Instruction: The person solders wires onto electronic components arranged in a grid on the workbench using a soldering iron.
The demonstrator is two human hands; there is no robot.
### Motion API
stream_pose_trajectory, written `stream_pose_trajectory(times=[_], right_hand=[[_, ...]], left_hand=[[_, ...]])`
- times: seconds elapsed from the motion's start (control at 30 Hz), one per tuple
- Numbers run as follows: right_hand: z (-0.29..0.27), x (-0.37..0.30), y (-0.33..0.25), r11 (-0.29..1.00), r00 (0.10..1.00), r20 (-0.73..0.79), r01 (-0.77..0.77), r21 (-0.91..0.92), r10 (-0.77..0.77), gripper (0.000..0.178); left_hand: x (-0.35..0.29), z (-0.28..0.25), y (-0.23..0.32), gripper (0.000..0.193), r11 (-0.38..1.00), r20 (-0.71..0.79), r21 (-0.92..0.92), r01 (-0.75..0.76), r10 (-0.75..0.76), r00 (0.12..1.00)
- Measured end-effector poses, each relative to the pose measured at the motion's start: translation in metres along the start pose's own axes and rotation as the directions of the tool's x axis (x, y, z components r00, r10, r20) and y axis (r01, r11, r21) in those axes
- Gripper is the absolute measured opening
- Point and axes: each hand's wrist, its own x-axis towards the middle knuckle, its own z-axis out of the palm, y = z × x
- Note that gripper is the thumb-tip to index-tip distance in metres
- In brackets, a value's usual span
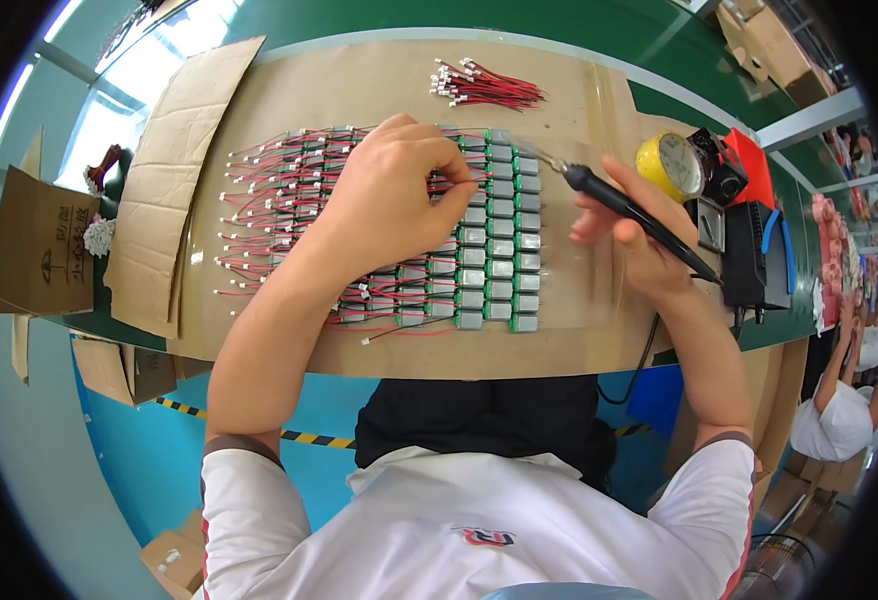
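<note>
My left hand (394, 190) reaches over the rows of small grey blocks with green boards (500, 228). Its thumb and forefinger are pinched on a thin red wire lead, mostly hidden by the fingers. Many of the blocks carry red and black wires (259, 220) ending in small white connectors; the columns on the right show none. In my right hand (659, 250) is a black-handled soldering iron (624, 205), its tip pointing up and left toward the right-hand column. The tip is apart from the blocks, and the fingers are slightly blurred.
A pile of loose wire leads (489, 87) lies at the far side of the cardboard-covered table (409, 356). To the right are a yellow spool (671, 166) and a black soldering station (754, 260). A cardboard sheet (174, 190) and an open box (44, 240) stand left.
</note>
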Motion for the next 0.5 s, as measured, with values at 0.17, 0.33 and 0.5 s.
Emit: stream_pose_trajectory(times=[0.17,0.33,0.5], right_hand=[[-0.001,-0.021,-0.005,0.996,0.991,-0.092,-0.094,0.001,0.093,0.039],[-0.001,-0.015,-0.006,0.998,0.999,-0.023,-0.039,-0.057,0.038,0.03],[0.0,-0.012,-0.008,0.997,1.0,-0.007,-0.023,-0.068,0.022,0.027]], left_hand=[[0.0,0.006,-0.005,0.009,0.999,0.052,0.009,-0.041,0.04,0.998],[-0.002,0.007,-0.004,0.009,0.998,0.084,0.055,-0.028,0.023,0.996],[-0.001,0.01,-0.004,0.009,0.997,0.097,0.07,-0.017,0.01,0.995]])
